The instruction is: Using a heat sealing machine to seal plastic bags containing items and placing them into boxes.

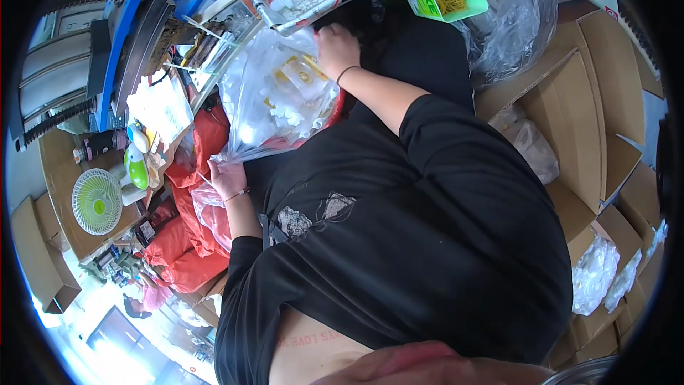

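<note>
A large clear plastic bag (246,71) stands open before me, with many small white and clear plastic parts (292,103) inside and several yellowish pieces among them. My left hand (228,178) pinches the bag's near left edge, pulling the film out taut. At its far right edge is my right hand (339,50), fingers curled against the film; the fingertips are partly hidden. Something red shows around the bag's right side, mostly covered by it.
Above lies a tray (285,28) of small clear parts, beside a green box (470,11) of yellow rubber bands. A blue-framed machine (117,43) and a small green fan (97,202) are at left. Open cardboard boxes (570,114) line the right. Another person (146,299) sits far off, lower left.
</note>
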Demonstrator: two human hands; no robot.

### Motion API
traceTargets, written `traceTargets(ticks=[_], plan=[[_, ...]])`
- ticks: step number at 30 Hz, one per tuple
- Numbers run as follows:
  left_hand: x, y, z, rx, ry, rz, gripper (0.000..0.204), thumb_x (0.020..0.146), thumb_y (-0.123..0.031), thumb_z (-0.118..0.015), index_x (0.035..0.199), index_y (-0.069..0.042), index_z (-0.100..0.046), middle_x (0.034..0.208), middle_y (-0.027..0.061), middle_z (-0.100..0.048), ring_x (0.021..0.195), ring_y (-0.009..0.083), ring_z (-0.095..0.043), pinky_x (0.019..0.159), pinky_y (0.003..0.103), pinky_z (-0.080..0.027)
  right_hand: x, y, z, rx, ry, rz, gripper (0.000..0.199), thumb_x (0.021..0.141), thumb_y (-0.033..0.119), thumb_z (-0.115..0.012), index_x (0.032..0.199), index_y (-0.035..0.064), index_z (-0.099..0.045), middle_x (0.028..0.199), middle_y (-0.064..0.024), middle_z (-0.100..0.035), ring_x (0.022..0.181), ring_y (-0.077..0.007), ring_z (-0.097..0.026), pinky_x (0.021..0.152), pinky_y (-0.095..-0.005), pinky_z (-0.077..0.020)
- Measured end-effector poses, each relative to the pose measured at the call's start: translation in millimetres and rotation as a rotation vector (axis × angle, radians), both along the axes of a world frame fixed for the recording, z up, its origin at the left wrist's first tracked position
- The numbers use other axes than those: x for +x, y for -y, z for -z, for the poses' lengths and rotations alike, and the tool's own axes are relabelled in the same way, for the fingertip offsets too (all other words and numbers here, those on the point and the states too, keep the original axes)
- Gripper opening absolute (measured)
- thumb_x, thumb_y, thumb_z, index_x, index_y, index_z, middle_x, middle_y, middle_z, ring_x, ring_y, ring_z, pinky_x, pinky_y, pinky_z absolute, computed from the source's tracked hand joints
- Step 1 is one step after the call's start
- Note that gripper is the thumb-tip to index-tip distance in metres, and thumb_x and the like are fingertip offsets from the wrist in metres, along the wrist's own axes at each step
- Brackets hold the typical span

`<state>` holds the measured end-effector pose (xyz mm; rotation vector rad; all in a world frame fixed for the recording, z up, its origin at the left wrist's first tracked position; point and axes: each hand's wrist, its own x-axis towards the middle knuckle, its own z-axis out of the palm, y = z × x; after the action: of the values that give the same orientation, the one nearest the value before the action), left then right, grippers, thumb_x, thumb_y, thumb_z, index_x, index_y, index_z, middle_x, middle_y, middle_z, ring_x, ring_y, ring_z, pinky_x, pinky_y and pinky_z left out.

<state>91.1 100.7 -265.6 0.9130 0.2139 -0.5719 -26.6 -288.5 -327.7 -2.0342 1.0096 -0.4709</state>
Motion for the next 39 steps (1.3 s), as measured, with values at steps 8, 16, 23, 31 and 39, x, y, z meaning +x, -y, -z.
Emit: traceTargets(ticks=[8, 16, 23, 31, 39], plan=[[-20, 38, -16, 0.131, 0.306, 0.231, 0.018, 0.101, -0.025, -0.052, 0.096, -0.010, -0.058, 0.094, 0.0025, -0.063, 0.095, 0.0181, -0.057, 0.092, 0.035, -0.041, -1, -102, -59, 0.367, 0.332, -0.940, 0.023, 0.096, 0.024, -0.052, 0.100, 0.0044, -0.063, 0.093, -0.0213, -0.067, 0.090, -0.0393, -0.065, 0.078, -0.0482, -0.0478], [14, -50, 10, 0.290, 0.251, -0.035, 0.011, 0.099, -0.016, -0.051, 0.091, -0.010, -0.056, 0.086, 0.0012, -0.059, 0.080, 0.0132, -0.057, 0.072, 0.028, -0.046, -8, -105, -82, 0.384, 0.308, -1.075, 0.020, 0.098, 0.023, -0.054, 0.098, 0.0039, -0.061, 0.089, -0.0174, -0.069, 0.086, -0.0373, -0.066, 0.075, -0.0440, -0.0494], [19, -68, 0, 0.884, 0.524, -0.288, 0.015, 0.098, -0.018, -0.053, 0.085, -0.011, -0.055, 0.075, -0.0007, -0.053, 0.069, 0.0090, -0.052, 0.062, 0.022, -0.041, 5, -114, -78, 0.405, 0.500, -0.995, 0.026, 0.098, 0.029, -0.051, 0.100, 0.0059, -0.063, 0.090, -0.0203, -0.068, 0.087, -0.0386, -0.065, 0.076, -0.0470, -0.0478], [-22, -41, -16, 0.572, 0.440, -0.175, 0.020, 0.101, -0.018, -0.049, 0.083, -0.010, -0.053, 0.070, -0.0014, -0.048, 0.067, 0.0076, -0.046, 0.060, 0.024, -0.037, -3, -117, -62, 0.247, 0.238, -1.149, 0.022, 0.098, 0.027, -0.054, 0.095, 0.0069, -0.062, 0.083, -0.0181, -0.066, 0.081, -0.0378, -0.063, 0.071, -0.0447, -0.0471], [-29, -20, -19, 0.771, 0.577, 0.029, 0.026, 0.103, -0.018, -0.047, 0.079, -0.009, -0.051, 0.071, -0.0035, -0.046, 0.065, 0.0059, -0.040, 0.063, 0.022, -0.034, -3, -105, -45, 0.309, 0.172, -1.085, 0.028, 0.098, 0.031, -0.052, 0.096, 0.0053, -0.063, 0.084, -0.0194, -0.065, 0.081, -0.0369, -0.063, 0.074, -0.0447, -0.0468]])
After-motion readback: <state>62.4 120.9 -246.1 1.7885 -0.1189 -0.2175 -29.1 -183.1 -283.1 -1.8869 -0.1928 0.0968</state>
